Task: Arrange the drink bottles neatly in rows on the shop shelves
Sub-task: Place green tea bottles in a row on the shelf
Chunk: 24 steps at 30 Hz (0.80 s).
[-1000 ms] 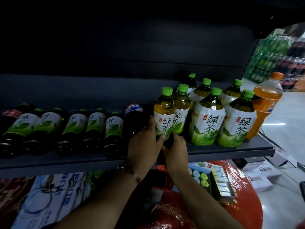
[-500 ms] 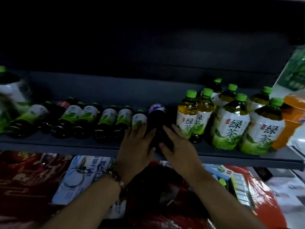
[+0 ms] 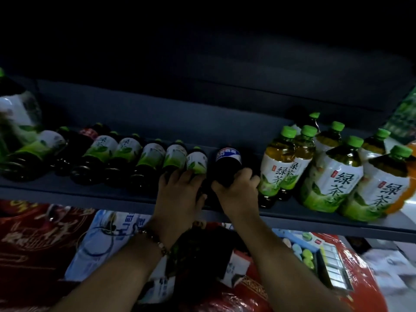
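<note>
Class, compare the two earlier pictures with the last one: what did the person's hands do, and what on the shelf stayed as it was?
Both hands moved left from the small upright tea bottle. The right hand now grips the dark cola bottle; the left hand rests on the lying tea bottle beside it. The upright tea bottles and the lying row kept their places.
</note>
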Each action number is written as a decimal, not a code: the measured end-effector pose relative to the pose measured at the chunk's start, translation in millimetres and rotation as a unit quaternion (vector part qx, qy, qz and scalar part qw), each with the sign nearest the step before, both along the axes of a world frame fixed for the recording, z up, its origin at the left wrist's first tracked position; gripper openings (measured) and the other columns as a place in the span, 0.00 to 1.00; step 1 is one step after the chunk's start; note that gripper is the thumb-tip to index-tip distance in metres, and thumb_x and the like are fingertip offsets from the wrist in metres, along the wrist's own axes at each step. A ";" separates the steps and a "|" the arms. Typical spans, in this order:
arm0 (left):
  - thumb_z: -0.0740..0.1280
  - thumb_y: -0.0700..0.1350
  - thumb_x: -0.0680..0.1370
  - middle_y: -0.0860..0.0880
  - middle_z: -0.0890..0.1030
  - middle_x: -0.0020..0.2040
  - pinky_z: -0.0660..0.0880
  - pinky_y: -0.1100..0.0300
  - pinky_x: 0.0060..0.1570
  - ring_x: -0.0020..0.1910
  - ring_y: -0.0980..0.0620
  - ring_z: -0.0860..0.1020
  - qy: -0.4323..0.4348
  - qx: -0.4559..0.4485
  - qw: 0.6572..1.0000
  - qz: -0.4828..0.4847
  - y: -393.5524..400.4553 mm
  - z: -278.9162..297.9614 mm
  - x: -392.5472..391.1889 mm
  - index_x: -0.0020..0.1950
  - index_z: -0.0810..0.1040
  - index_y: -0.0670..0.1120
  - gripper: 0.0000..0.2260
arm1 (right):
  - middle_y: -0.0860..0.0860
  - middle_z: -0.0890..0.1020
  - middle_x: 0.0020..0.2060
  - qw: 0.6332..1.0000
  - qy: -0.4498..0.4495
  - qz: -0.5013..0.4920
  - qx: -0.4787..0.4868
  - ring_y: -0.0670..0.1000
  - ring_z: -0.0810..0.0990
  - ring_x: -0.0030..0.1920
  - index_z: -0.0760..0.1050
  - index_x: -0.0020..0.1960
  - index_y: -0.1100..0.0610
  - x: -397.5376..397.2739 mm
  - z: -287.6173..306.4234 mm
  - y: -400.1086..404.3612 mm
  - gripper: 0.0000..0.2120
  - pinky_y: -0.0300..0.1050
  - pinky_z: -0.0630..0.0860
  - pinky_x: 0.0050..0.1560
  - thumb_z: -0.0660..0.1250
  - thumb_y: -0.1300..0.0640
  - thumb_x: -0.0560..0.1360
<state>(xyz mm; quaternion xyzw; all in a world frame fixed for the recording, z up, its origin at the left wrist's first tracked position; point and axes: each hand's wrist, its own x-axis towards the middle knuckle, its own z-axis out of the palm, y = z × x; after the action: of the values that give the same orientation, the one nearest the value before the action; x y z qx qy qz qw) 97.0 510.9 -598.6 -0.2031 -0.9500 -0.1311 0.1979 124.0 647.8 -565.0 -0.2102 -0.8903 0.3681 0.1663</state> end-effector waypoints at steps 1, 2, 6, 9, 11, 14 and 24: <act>0.74 0.52 0.69 0.47 0.81 0.54 0.71 0.42 0.56 0.54 0.40 0.77 -0.002 0.002 1.000 -0.004 -1.5 0.8 -1.1 0.59 0.80 0.51 0.19 | 0.57 0.65 0.61 0.998 -0.031 -0.005 -0.045 0.62 0.72 0.60 0.61 0.63 0.58 -1.9 1.1 3.0 0.35 0.53 0.74 0.58 0.76 0.46 0.66; 0.72 0.54 0.70 0.48 0.81 0.55 0.71 0.42 0.56 0.54 0.41 0.77 -0.003 0.008 1.000 -0.006 -2.6 1.8 -1.7 0.59 0.80 0.52 0.18 | 0.57 0.65 0.61 0.993 -0.065 -0.006 -0.098 0.61 0.73 0.60 0.60 0.64 0.59 -1.3 4.8 5.3 0.38 0.54 0.75 0.59 0.77 0.46 0.65; 0.55 0.61 0.74 0.50 0.80 0.55 0.67 0.43 0.59 0.56 0.43 0.75 -0.013 0.046 0.999 0.001 0.9 8.4 0.0 0.57 0.80 0.53 0.21 | 0.54 0.81 0.50 0.948 -0.193 0.049 -0.249 0.53 0.82 0.48 0.72 0.59 0.57 7.7 15.1 17.3 0.31 0.53 0.80 0.55 0.78 0.47 0.63; 0.48 0.62 0.75 0.50 0.80 0.55 0.65 0.45 0.60 0.56 0.44 0.75 -0.016 0.052 0.998 0.018 7.4 8.3 -0.3 0.54 0.79 0.53 0.25 | 0.52 0.80 0.49 0.920 -0.278 0.091 -0.261 0.52 0.79 0.50 0.74 0.57 0.54 12.9 28.0 29.7 0.22 0.50 0.79 0.55 0.76 0.48 0.68; 0.48 0.62 0.75 0.51 0.80 0.54 0.65 0.45 0.60 0.56 0.44 0.75 -0.015 0.059 0.998 0.026 9.8 7.9 -1.4 0.52 0.79 0.53 0.24 | 0.53 0.81 0.50 0.912 -0.291 0.086 -0.277 0.53 0.80 0.51 0.75 0.56 0.53 9.0 30.5 36.0 0.25 0.49 0.79 0.52 0.75 0.39 0.67; 0.49 0.62 0.75 0.50 0.80 0.54 0.66 0.45 0.59 0.55 0.44 0.76 -0.011 0.058 0.998 0.026 11.5 7.5 -1.6 0.52 0.80 0.53 0.24 | 0.55 0.83 0.52 0.911 -0.296 0.070 -0.278 0.56 0.82 0.53 0.75 0.59 0.55 1.8 26.1 36.4 0.39 0.52 0.80 0.56 0.76 0.31 0.58; 0.43 0.66 0.74 0.51 0.79 0.57 0.62 0.47 0.63 0.59 0.45 0.73 -0.043 0.071 0.996 0.030 11.7 12.7 2.6 0.55 0.79 0.54 0.30 | 0.56 0.86 0.49 0.893 -0.149 0.074 -0.418 0.58 0.85 0.50 0.77 0.60 0.52 18.5 0.0 51.1 0.43 0.60 0.81 0.54 0.80 0.37 0.49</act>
<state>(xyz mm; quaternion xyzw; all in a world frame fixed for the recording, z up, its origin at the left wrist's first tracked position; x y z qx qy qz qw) 99.6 522.6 -585.9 -0.1540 -0.9515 -0.2011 0.1748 142.4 699.0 -565.0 -0.2465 -0.6818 0.6816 -0.0989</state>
